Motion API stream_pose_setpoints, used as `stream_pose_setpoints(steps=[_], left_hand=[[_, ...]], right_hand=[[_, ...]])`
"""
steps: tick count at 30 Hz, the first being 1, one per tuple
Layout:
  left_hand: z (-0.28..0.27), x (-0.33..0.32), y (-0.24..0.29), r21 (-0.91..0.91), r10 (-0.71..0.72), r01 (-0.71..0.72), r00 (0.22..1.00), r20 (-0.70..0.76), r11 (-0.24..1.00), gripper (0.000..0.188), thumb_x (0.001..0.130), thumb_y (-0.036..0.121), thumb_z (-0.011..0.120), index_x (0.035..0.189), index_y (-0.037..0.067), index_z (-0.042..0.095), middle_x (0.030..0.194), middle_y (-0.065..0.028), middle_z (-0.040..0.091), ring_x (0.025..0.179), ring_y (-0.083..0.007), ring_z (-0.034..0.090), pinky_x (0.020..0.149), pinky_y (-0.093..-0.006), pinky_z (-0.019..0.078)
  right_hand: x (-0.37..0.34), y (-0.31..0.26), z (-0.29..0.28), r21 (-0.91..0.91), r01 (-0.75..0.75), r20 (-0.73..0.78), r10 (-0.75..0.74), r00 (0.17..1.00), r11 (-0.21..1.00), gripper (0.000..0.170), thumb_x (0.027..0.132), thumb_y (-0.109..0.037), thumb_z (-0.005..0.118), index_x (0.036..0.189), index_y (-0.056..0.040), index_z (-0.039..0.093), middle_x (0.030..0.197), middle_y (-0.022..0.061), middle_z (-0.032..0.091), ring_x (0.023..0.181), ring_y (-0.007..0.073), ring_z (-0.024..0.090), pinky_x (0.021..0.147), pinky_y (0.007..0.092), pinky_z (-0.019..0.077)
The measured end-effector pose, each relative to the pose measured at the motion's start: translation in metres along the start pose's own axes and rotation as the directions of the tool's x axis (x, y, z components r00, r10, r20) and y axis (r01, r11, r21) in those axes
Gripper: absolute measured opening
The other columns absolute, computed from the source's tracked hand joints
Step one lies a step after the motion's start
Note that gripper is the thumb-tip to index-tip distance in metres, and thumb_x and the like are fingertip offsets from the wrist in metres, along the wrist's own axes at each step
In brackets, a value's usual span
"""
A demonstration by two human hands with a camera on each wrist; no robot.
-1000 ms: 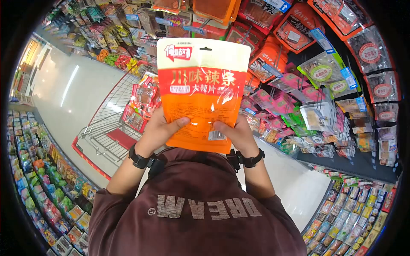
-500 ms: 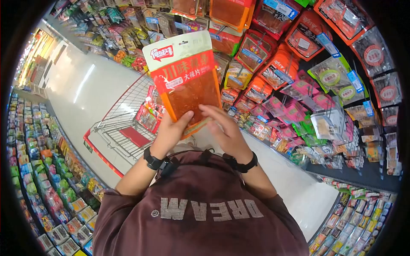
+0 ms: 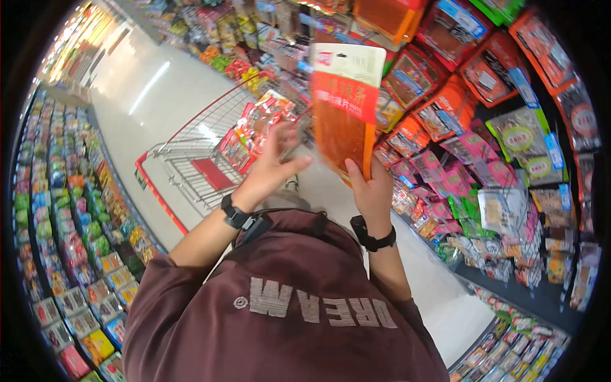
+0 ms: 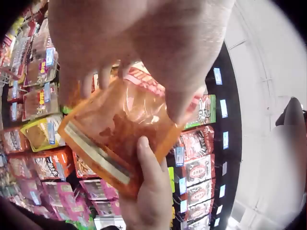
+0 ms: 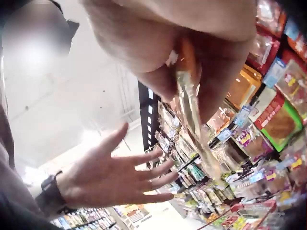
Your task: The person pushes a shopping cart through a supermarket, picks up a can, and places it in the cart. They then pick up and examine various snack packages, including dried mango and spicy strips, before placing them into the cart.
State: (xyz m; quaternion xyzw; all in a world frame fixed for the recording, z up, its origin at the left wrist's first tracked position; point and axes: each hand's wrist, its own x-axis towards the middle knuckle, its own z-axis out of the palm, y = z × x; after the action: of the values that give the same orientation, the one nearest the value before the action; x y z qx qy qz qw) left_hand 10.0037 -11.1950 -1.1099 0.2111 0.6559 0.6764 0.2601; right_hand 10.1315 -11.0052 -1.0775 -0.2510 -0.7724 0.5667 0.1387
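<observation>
An orange and red snack pouch [image 3: 347, 118] with a cream top stands upright in front of the body in the head view. My right hand [image 3: 373, 194] pinches its lower corner, thumb on the face toward me. In the right wrist view the pouch [image 5: 188, 100] shows edge-on between thumb and fingers. My left hand [image 3: 275, 167] is off the pouch, to its left, fingers spread and holding nothing. The right wrist view shows that left hand [image 5: 117, 177] with fingers extended. Through the pouch's clear window [image 4: 139, 115], reddish-brown contents show in the left wrist view.
A wire shopping cart [image 3: 210, 173] with red trim stands ahead to the left, with several red packets [image 3: 258, 127] in it. Hanging snack packets [image 3: 445, 114] with blue price tags fill the rack at right. Shelves of small packages [image 3: 70, 216] line the left side.
The pouch went from both hands to the right hand alone and moved rightward, turning partly edge-on. My left hand let go and drew away to the left. The head view has turned.
</observation>
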Motion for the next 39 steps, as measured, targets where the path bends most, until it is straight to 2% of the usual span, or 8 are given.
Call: stream_pose_setpoints(steps=[3,7,12,15,24,34,37,39], left_hand=[[0.015,-0.003,0.02,-0.001,-0.005,0.005,0.989,0.151,1.0,0.054,0.1,0.014,0.069,0.147,0.001,0.044,0.134,-0.0088,0.063,0.122,-0.0176,0.06,0.103,-0.0319,0.0494],[0.018,0.021,-0.029,-0.29,-0.128,0.123,0.992,0.001,0.949,0.033,0.105,0.012,0.059,0.136,-0.001,0.057,0.126,-0.0085,0.068,0.113,-0.0163,0.064,0.1,-0.0324,0.052],[-0.006,0.033,-0.029,-0.156,-0.039,0.058,0.992,0.12,0.986,0.032,0.107,0.01,0.057,0.137,-0.001,0.056,0.13,-0.0081,0.067,0.117,-0.0169,0.063,0.103,-0.0343,0.0511],[-0.021,0.041,-0.028,-0.285,-0.051,0.118,0.971,0.234,0.951,0.036,0.106,0.011,0.059,0.14,0.0,0.054,0.132,-0.0077,0.066,0.119,-0.0178,0.063,0.105,-0.0356,0.0498],[-0.122,0.093,-0.12,-0.199,-0.352,0.367,0.93,0.107,0.908,0.034,0.105,0.014,0.058,0.137,0.003,0.06,0.128,-0.0057,0.068,0.113,-0.0154,0.065,0.098,-0.034,0.0531],[-0.275,0.142,-0.183,-0.569,-0.276,0.148,0.95,-0.144,0.809,0.044,0.106,0.019,0.06,0.147,0.006,0.048,0.145,-0.0101,0.057,0.132,-0.0258,0.057,0.109,-0.0451,0.0496],[-0.311,0.133,-0.243,-0.575,-0.462,0.449,0.877,0.136,0.684,0.045,0.108,0.027,0.055,0.147,0.007,0.046,0.146,-0.0119,0.057,0.132,-0.0259,0.058,0.109,-0.0463,0.05],[-0.292,0.122,-0.241,-0.662,-0.155,0.309,0.947,0.282,0.683,0.055,0.105,0.042,0.057,0.15,0.012,0.045,0.152,-0.011,0.052,0.143,-0.0263,0.047,0.118,-0.051,0.0393]], right_hand=[[0.002,0.018,0.017,-0.101,0.57,0.226,-0.539,0.811,0.815,0.039,0.086,-0.016,0.076,0.124,-0.0076,0.071,0.12,0.0127,0.069,0.118,0.0318,0.061,0.105,0.0437,0.0453],[0.005,0.021,0.019,-0.258,0.651,0.432,-0.518,0.738,0.714,0.052,0.081,-0.019,0.08,0.131,-0.0107,0.067,0.134,0.013,0.058,0.132,0.0355,0.048,0.114,0.0473,0.0353],[0.026,0.041,0.024,0.073,0.272,-0.217,-0.251,0.943,0.959,0.041,0.087,-0.007,0.078,0.124,0.0037,0.063,0.136,0.0146,0.06,0.131,0.0221,0.052,0.111,0.0405,0.0404],[0.042,0.045,0.014,0.289,-0.209,0.259,0.134,0.957,0.934,0.037,0.089,-0.008,0.079,0.121,0.003,0.064,0.122,0.0096,0.07,0.113,0.0179,0.064,0.1,0.0356,0.0497],[0.094,0.07,0.062,0.073,-0.163,0.344,0.129,0.93,0.984,0.054,0.098,-0.016,0.071,0.145,-0.004,0.048,0.125,0.01,0.069,0.1,0.0156,0.069,0.088,0.0321,0.0558],[0.15,0.053,0.052,0.195,-0.067,0.09,0.05,0.995,0.979,0.036,0.101,-0.011,0.066,0.135,-0.0043,0.055,0.118,0.0089,0.067,0.103,0.0131,0.064,0.089,0.0295,0.0522],[0.166,0.044,0.058,0.163,-0.048,0.043,0.041,0.998,0.985,0.038,0.101,-0.013,0.067,0.135,-0.004,0.055,0.116,0.0079,0.068,0.101,0.0122,0.065,0.085,0.0292,0.0534],[0.185,0.034,0.059,0.016,0.024,0.013,-0.024,1.0,1.0,0.038,0.101,-0.012,0.065,0.136,-0.0033,0.054,0.116,0.0079,0.068,0.101,0.0134,0.067,0.084,0.0298,0.0552]])
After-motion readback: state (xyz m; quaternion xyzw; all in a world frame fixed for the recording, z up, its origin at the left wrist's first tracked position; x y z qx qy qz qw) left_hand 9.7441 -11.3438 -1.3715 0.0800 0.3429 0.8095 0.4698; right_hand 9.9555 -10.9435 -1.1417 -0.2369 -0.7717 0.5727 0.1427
